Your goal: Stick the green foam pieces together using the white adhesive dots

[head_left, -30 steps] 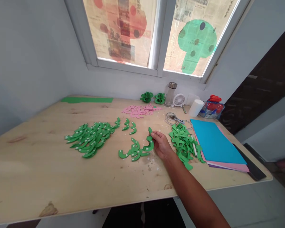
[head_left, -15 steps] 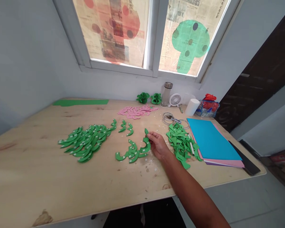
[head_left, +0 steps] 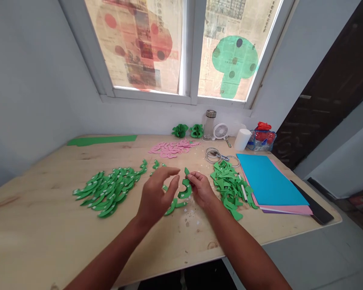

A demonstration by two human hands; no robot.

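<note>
My right hand (head_left: 201,187) pinches a small pointed green paper piece (head_left: 186,171) between thumb and fingers. My left hand (head_left: 157,195) hovers just left of it, thumb and fingers apart with nothing between them. Right below the pinched piece is a curved green paper cutout (head_left: 186,192) with small white squares on it; whether the two are joined I cannot tell. More curved green cutouts (head_left: 180,204) lie on the table beneath my left hand, which partly hides them. Farther left is a heap of similar green cutouts (head_left: 111,189) with white squares.
Green paper scraps (head_left: 226,181) and a white marker (head_left: 244,193) lie to the right, beside blue sheets (head_left: 272,181). Pink cutouts (head_left: 172,148), tape rolls (head_left: 213,155), a glass bottle (head_left: 209,125) and a small fan (head_left: 220,131) are farther back.
My left hand has come into view and moved up close to my right hand. The right hand keeps its pinch on the green paper piece. The view has shifted slightly.
</note>
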